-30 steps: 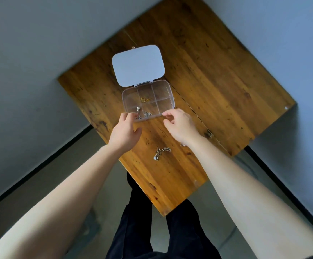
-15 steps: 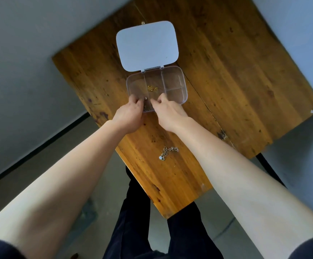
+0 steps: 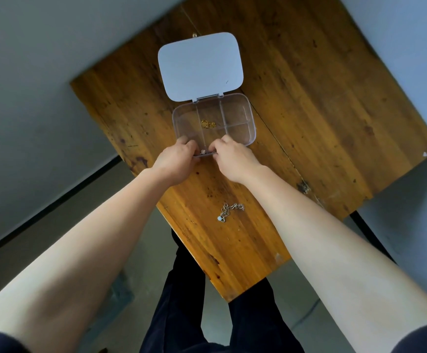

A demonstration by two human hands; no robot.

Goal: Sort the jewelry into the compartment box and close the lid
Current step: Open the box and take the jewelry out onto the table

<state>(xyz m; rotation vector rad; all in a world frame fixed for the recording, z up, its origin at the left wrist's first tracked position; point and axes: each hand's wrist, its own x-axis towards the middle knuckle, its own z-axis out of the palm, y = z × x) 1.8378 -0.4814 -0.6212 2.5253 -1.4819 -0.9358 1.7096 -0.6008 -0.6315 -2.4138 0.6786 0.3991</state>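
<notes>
Nearest, at 6 o'clock on the wooden surface (image 3: pixel 309 103): silver chain with a pale charm (image 3: pixel 229 211), loose, untouched, well apart from both hands.

Further out, left hand (image 3: pixel 175 161) and right hand (image 3: pixel 233 159) have closed in together on the near edge of the clear compartment box (image 3: pixel 235 118); a second ago they sat just short of it, the right one more to 3 o'clock. Fingers curled over a small silver piece (image 3: pixel 203 151) in the near compartment; whether either hand pinches it, cannot tell. Judgement: this piece is being tucked in, chain is next.

Gold pieces (image 3: pixel 207 124) lie in the middle compartment. At 12 o'clock, white lid (image 3: pixel 199 64) lies flat open, not yet closed.
</notes>
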